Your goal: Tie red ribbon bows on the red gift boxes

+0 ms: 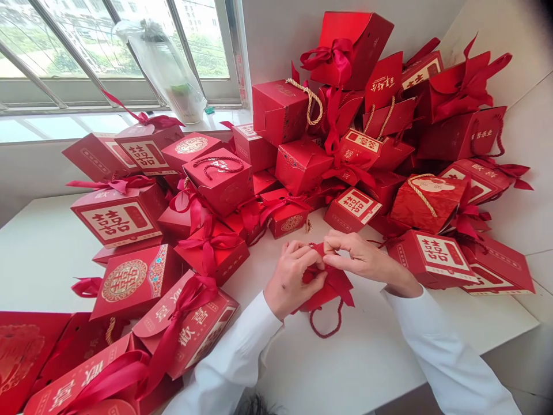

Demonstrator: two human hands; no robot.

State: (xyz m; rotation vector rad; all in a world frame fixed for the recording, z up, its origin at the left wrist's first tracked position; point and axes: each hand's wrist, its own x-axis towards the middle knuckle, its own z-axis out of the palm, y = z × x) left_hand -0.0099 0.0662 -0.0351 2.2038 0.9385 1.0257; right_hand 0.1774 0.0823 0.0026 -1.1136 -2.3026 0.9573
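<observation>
Two hands, left (294, 278) and right (360, 259), hide red ribbon (334, 282).

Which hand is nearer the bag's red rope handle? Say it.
Left hand: above and left of the red rope handle. Right hand: farther off, above and right of it.

A white table (38, 259) carries a heaped pile of red gift boxes (118, 216) and bags (462, 135), many tied with ribbon (207, 242); a red cord handle (326, 325) rests near its front edge.
</observation>
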